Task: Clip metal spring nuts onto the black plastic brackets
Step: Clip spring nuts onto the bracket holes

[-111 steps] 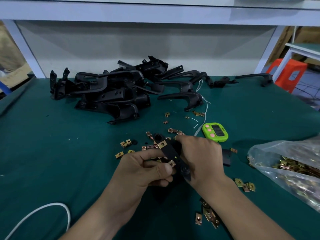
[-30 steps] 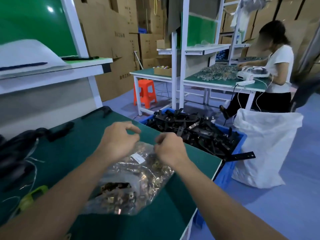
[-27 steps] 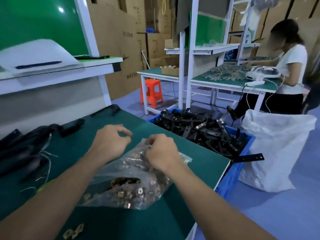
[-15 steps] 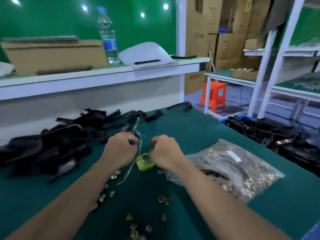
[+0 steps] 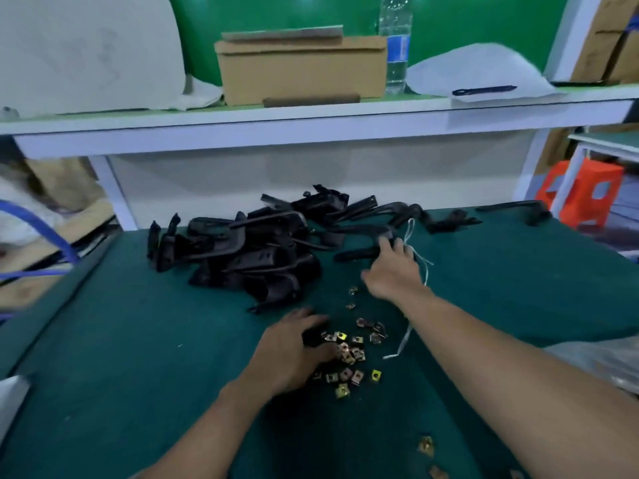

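Brass spring nuts (image 5: 346, 352): about twenty | black brackets (image 5: 249, 252): one heap

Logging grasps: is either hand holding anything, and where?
Right hand touches the right end of the nearest bracket; blur hides whether it grips. Left hand rests on the loose nuts, holding nothing visible.

A green-topped table (image 5: 121, 340) is spreading out beneath the left hand (image 5: 294, 354) and the right hand (image 5: 394, 271). Beyond them a white shelf (image 5: 311, 122) is running across, carrying a cardboard box (image 5: 301, 67), a water bottle (image 5: 396, 43) and a white foam sheet (image 5: 480, 70). A green board (image 5: 466, 22) is standing behind it. Far right of the right hand, an orange stool (image 5: 584, 188) is sitting beside a white table leg.
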